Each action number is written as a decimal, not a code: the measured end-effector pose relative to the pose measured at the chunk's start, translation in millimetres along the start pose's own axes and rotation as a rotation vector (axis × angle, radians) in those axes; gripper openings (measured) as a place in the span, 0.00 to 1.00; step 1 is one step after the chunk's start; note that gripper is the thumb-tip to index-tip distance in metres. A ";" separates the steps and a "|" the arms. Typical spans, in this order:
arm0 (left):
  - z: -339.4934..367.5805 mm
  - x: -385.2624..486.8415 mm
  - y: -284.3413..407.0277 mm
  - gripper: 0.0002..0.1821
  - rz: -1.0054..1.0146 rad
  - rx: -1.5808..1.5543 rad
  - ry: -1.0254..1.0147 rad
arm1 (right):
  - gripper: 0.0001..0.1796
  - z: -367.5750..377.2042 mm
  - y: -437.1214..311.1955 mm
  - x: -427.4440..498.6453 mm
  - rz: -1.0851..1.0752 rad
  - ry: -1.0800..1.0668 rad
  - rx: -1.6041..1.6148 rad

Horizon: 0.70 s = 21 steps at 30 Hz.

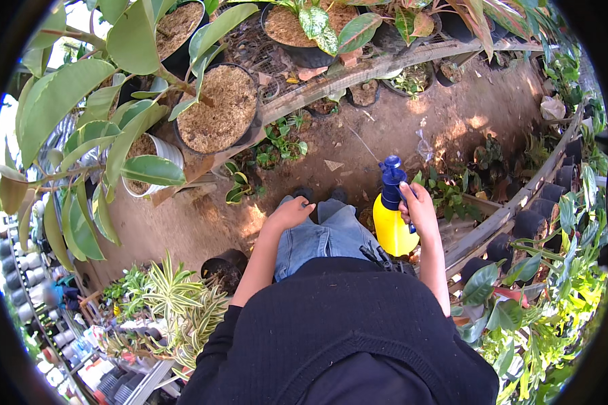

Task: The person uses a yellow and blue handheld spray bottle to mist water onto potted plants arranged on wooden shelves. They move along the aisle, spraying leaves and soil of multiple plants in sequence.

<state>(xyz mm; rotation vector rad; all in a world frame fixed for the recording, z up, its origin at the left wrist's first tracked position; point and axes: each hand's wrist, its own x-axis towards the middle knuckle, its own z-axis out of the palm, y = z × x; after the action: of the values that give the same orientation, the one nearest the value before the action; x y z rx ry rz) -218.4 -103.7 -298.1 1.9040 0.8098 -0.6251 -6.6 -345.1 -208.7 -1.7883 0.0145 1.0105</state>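
My right hand (419, 206) grips the blue handle of a pump sprayer (396, 230) with a yellow tank. The sprayer hangs upright beside my right thigh, its blue pump knob on top and its nozzle pointing away from me. My left hand (290, 213) hangs in front of my left thigh, over the jeans (329, 233). Its fingers are curled, and a small dark spot shows by the fingertips; whether it holds something is unclear. Nearest to that hand on the ground is a small plant with yellow-edged leaves (238, 183).
A wooden-edged bench (329, 86) bears potted plants, including a large rubber plant (131, 121) leaning out at left. Another wooden rail (517, 202) curves along the right, with black pots (529, 223) behind it. Behind at left stand variegated plants (177, 293) and a black pot (224, 268).
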 end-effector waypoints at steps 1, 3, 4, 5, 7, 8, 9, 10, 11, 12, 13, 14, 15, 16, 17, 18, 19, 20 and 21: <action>2.1 3.8 -6.0 0.29 -0.002 -0.047 -0.035 | 0.17 -0.1 1.0 0.1 0.020 0.013 -0.012; 8.8 9.4 -18.9 0.28 -0.032 -0.139 -0.105 | 0.18 0.7 3.2 0.6 -0.021 -0.010 -0.065; 13.0 11.0 -25.9 0.27 -0.073 -0.293 -0.118 | 0.18 1.4 4.4 0.6 -0.019 -0.020 -0.081; 18.0 12.2 -32.6 0.26 -0.139 -0.446 -0.127 | 0.18 1.9 5.3 1.0 -0.054 0.021 -0.048; 27.4 14.4 -46.7 0.25 -0.231 -0.712 -0.139 | 0.19 1.5 6.5 1.5 -0.069 0.084 0.031; 30.7 15.8 -54.2 0.25 -0.255 -0.824 -0.141 | 0.20 0.3 6.4 2.0 -0.115 0.089 0.048; 33.3 17.2 -62.0 0.25 -0.293 -0.912 -0.136 | 0.20 -0.2 6.0 2.5 -0.081 0.106 0.070; 35.3 18.7 -69.9 0.24 -0.303 -0.994 -0.124 | 0.19 -0.5 5.9 2.0 -0.091 0.062 0.061; 36.3 20.8 -77.8 0.24 -0.325 -1.051 -0.104 | 0.19 0.3 5.8 1.4 -0.069 0.049 0.061; 37.2 23.2 -85.7 0.23 -0.361 -1.113 -0.070 | 0.19 3.5 6.0 1.1 -0.083 0.024 0.016; 38.3 25.4 -93.6 0.22 -0.360 -1.169 -0.078 | 0.18 7.8 6.6 0.3 -0.064 -0.005 -0.018; 39.4 27.9 -101.3 0.21 -0.372 -1.233 -0.071 | 0.17 11.6 6.8 -0.8 -0.022 -0.028 -0.028; 41.2 30.5 -108.4 0.21 -0.393 -1.284 -0.053 | 0.17 13.6 6.2 -3.0 -0.026 -0.072 -0.041; 43.3 32.9 -114.9 0.20 -0.397 -1.322 -0.058 | 0.17 15.8 5.3 -4.7 -0.039 -0.095 -0.057; 45.5 35.4 -120.8 0.18 -0.411 -1.348 -0.052 | 0.17 18.0 4.1 -5.9 -0.023 -0.119 -0.065; 47.2 37.6 -126.3 0.17 -0.440 -1.373 -0.042 | 0.17 20.5 3.0 -7.0 -0.025 -0.140 -0.072; 48.7 39.2 -131.2 0.17 -0.419 -1.385 -0.054 | 0.17 22.2 2.1 -8.5 -0.017 -0.160 -0.074; 49.8 40.7 -135.5 0.17 -0.414 -1.397 -0.064 | 0.17 23.4 1.3 -9.9 0.006 -0.176 -0.075; 50.6 41.8 -139.0 0.17 -0.433 -1.407 -0.060 | 0.17 24.4 0.8 -11.1 -0.006 -0.188 -0.092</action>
<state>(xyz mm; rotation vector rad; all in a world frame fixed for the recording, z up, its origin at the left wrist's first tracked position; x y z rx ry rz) -300.2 -90.8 -427.6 0.4311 1.1752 -0.1951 -29.3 -331.3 -205.0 -1.7678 -0.1566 1.1876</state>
